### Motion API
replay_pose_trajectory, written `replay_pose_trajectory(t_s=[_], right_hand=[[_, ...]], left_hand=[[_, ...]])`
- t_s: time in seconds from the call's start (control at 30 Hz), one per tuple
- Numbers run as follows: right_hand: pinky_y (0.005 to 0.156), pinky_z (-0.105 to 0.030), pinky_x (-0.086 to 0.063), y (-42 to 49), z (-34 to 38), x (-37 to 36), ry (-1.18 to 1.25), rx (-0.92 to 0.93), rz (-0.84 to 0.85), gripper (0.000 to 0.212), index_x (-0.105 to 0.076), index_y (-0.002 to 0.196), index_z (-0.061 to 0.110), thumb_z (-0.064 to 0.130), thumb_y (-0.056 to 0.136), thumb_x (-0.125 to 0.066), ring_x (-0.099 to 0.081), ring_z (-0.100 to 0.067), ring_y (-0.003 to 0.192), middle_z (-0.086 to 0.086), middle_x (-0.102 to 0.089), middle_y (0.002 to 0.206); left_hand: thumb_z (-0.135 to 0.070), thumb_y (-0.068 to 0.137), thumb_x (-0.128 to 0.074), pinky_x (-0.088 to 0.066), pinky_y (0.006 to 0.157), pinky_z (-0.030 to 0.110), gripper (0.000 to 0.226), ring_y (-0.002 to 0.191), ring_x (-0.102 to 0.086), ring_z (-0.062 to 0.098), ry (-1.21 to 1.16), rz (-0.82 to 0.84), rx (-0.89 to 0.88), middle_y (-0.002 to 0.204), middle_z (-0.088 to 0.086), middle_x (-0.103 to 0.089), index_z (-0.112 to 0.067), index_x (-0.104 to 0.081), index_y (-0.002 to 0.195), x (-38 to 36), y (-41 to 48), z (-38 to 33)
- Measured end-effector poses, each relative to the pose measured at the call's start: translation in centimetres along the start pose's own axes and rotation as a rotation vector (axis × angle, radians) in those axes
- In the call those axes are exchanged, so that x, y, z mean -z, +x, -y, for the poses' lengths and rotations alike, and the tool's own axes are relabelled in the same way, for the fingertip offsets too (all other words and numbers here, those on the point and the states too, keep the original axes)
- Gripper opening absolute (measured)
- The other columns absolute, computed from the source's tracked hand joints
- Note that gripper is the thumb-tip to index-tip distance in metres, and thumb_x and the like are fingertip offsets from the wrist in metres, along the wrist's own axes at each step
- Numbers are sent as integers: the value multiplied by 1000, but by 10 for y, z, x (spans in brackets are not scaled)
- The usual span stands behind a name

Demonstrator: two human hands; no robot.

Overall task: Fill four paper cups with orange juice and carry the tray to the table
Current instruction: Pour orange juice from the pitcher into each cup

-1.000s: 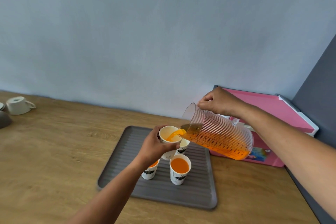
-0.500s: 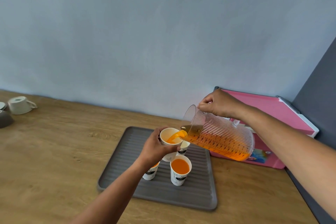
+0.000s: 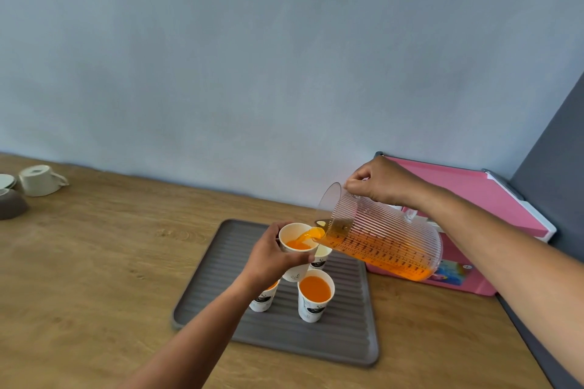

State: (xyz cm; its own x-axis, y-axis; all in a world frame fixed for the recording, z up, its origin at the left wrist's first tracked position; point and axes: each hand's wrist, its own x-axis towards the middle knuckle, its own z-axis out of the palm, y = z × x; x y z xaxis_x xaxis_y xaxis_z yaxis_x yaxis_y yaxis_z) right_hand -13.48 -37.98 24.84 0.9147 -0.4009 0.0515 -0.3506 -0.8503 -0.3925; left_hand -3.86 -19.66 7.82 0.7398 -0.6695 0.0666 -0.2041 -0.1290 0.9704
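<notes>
My left hand (image 3: 272, 257) grips a white paper cup (image 3: 296, 235) held above the grey ribbed tray (image 3: 221, 265). My right hand (image 3: 380, 181) holds the handle of a clear ribbed jug (image 3: 379, 237), tilted left, and orange juice streams from its spout into that cup. On the tray stand a full cup (image 3: 315, 294) at the front, another cup with juice (image 3: 264, 298) partly hidden under my left wrist, and a pale cup (image 3: 321, 257) behind the held one, its contents hidden.
A pink box (image 3: 474, 199) lies by the wall at the right, behind the jug. At the far left of the wooden counter (image 3: 110, 262) sit an upturned white mug (image 3: 39, 180) and a grey bowl (image 3: 11, 204). A dark panel (image 3: 556, 167) bounds the right side.
The jug stays tilted and keeps pouring; the juice level in the held cup has risen. Both hands have barely shifted.
</notes>
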Motion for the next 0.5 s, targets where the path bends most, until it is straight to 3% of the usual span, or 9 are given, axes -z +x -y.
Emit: replay_pose_trajectory(t_s=[0.1, 0.23, 0.33, 0.4, 0.5], right_hand=[[85, -47, -58, 0, 1, 0, 1, 12, 1, 31, -76, 91, 0, 28, 86, -65, -72, -26, 90, 17, -70, 87], [86, -45, -58, 0, -1, 0, -4, 15, -6, 31, -76, 92, -1, 27, 87, -64, -72, -21, 88, 7, -74, 108], [85, -43, -58, 0, -1, -1, -4, 20, 2, 31, -75, 93, -2, 26, 87, -64, -72, -18, 86, 5, -73, 111], [85, -43, -58, 0, -1, -1, 1, 20, 2, 31, -75, 93, -2, 26, 87, -64, -72, -17, 85, 5, -74, 107], [85, -49, -58, -1, -1, 1, 4, 24, -8, 34, -74, 93, -4, 28, 86, -64, -72, -30, 90, 12, -72, 92]], left_hand=[[-27, 64, -90, -47, 72, 13, 71, 97, -60, 1, 0, -3, 1, 109, -16, -61, -33, -49, 121, 0, 0, -1], [-27, 64, -90, -46, 71, 12, 70, 97, -60, 1, -2, -1, 6, 108, -16, -61, -32, -48, 121, 0, -1, -1], [-27, 64, -90, -47, 70, 12, 71, 97, -61, 2, -1, 2, 4, 109, -14, -61, -30, -49, 122, -1, -1, 0], [-28, 64, -90, -48, 71, 12, 72, 98, -62, 3, -7, 4, 3, 110, -12, -63, -29, -50, 123, -1, 0, 1], [-30, 62, -91, -51, 76, 16, 74, 99, -63, 5, -12, 4, 1, 112, -11, -64, -28, -52, 124, -2, 0, 3]])
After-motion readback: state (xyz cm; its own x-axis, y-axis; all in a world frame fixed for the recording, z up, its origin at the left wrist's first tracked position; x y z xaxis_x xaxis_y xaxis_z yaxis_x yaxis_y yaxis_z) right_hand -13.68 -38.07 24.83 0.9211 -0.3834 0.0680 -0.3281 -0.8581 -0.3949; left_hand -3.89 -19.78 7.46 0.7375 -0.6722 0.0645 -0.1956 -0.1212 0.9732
